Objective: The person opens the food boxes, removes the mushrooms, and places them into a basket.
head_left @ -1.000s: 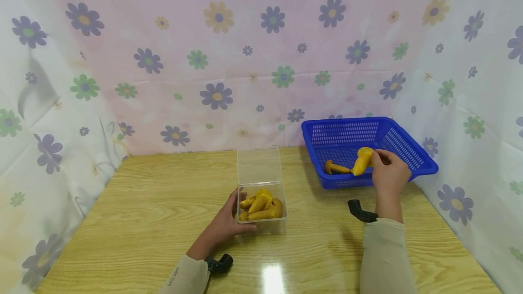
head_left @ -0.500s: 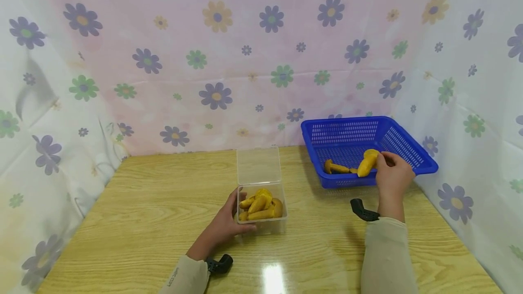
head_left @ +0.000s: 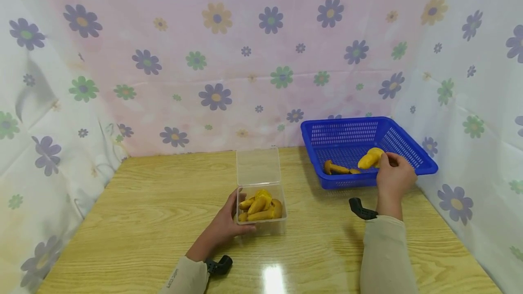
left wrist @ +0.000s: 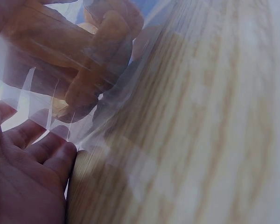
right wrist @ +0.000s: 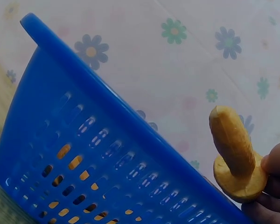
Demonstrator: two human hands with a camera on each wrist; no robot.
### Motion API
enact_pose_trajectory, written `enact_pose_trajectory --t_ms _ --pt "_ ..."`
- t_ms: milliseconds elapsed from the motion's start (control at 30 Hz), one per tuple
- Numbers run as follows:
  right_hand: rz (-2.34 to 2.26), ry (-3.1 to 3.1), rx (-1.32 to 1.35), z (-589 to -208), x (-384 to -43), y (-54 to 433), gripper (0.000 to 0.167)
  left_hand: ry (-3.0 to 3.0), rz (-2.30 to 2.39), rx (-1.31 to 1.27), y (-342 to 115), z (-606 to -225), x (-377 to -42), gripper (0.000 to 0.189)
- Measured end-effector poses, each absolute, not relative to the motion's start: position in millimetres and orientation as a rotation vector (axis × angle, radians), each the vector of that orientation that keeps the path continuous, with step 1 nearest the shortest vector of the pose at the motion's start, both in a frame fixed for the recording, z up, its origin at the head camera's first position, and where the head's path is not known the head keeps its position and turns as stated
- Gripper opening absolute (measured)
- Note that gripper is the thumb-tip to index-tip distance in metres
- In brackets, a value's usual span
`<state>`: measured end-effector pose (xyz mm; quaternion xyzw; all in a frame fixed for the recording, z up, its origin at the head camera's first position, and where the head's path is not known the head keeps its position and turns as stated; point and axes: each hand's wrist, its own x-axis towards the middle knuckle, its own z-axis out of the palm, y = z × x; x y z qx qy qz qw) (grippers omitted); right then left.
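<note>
In the head view my right hand [head_left: 395,177] pinches a yellow mushroom [head_left: 370,159] by its cap, over the near side of a blue plastic basket [head_left: 422,170]. The right wrist view shows this mushroom [right wrist: 233,147] with its stem pointing up and its cap by the fingertips. Inside the basket lies a brown mushroom [head_left: 338,169], with part of another beside it. My left hand [head_left: 224,223] grips a clear plastic box [head_left: 261,223] at its left side, thumb along the front. Several yellow-brown mushrooms [head_left: 259,208] fill the box, and its lid [head_left: 258,166] is folded back.
The wooden table [head_left: 171,198] carries both containers, the basket standing at the back right. A flowered cloth [head_left: 229,58] hangs behind and along both sides. Through the basket's slots, the right wrist view shows orange-brown patches [right wrist: 75,162].
My right hand has shifted slightly to the right, and the mushroom in it has turned from nearly upright to a flatter slant. The left hand and the box have stayed put.
</note>
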<state>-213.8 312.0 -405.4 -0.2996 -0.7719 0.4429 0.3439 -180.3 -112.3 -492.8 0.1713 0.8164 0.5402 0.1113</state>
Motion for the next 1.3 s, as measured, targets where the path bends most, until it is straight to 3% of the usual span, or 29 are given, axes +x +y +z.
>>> enact_pose_trajectory --t_ms 533,833,1300 --pt "0.963 -2.321 -0.658 -400.6 -223.3 316.1 0.041 2.435 1.578 0.525 -112.8 -495.1 -179.3 0.114" --pt "0.665 -2.644 -0.525 -396.0 -230.8 325.7 0.036 2.424 1.580 0.531 -113.7 -496.3 -180.2 0.114" --pt "0.585 -2.836 -0.344 -388.7 -231.8 329.7 0.031 2.410 1.581 0.528 -114.4 -496.6 -180.8 0.113"
